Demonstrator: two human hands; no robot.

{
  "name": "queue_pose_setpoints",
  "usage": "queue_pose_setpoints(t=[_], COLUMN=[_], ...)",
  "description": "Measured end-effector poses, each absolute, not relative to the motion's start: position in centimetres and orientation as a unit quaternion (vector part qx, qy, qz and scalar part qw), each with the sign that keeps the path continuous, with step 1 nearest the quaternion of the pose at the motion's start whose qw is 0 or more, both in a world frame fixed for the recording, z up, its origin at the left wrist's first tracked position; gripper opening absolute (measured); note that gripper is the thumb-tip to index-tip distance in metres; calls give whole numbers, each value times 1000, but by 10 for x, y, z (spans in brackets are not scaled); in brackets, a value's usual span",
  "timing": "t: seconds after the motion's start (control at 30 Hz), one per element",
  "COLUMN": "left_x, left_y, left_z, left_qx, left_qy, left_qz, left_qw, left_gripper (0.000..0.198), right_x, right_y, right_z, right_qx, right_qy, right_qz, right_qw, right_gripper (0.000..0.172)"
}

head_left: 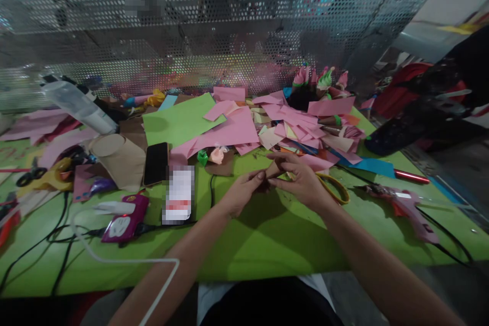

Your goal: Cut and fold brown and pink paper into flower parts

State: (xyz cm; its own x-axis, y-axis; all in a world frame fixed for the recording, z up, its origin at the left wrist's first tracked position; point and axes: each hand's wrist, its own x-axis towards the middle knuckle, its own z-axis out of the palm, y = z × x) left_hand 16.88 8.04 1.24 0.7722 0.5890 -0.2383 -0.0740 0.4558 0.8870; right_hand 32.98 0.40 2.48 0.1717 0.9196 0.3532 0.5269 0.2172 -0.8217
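Note:
My left hand [244, 191] and my right hand [300, 178] meet over the green table [267, 234], both pinching a small piece of tan paper [274, 169] between the fingertips. The paper is mostly hidden by my fingers. Yellow-handled scissors [336, 188] lie just right of my right hand. A pile of pink paper sheets [275, 122] lies just beyond my hands.
A black phone [156, 163] and a blurred card [179, 194] lie to the left. A pink glue gun [405, 209] rests at right, and a red pen [410, 177] beyond it. Cables, a magenta device [124, 219], a paper roll [114, 155], black scissors [30, 174] and a perforated metal screen [229, 35] surround the area.

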Motion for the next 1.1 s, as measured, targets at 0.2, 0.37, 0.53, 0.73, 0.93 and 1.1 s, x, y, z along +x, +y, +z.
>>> queue_pose_setpoints(t=[0.2, 0.37, 0.53, 0.73, 0.93, 1.1], left_x=[170, 170, 170, 170, 169, 169], left_y=[80, 80, 80, 81, 83, 84], left_z=[12, 13, 13, 13, 10, 7], left_qx=[468, 471, 470, 470, 453, 444], left_qy=[264, 261, 266, 264, 283, 292], left_qz=[206, 202, 202, 209, 215, 224], left_qw=[818, 818, 817, 816, 817, 817], left_gripper=[53, 52, 52, 49, 52, 55], right_x=[329, 329, 329, 331, 335, 335], right_y=[3, 3, 3, 5, 4, 3], right_z=[26, 26, 26, 27, 30, 33], right_qx=[-593, -594, -596, -592, -592, -585], right_qy=[-605, -601, -604, -588, -555, -550], right_qz=[213, 217, 213, 224, 234, 256], right_qw=[487, 489, 484, 504, 536, 538], right_gripper=[5, 5, 5, 9, 11, 8])
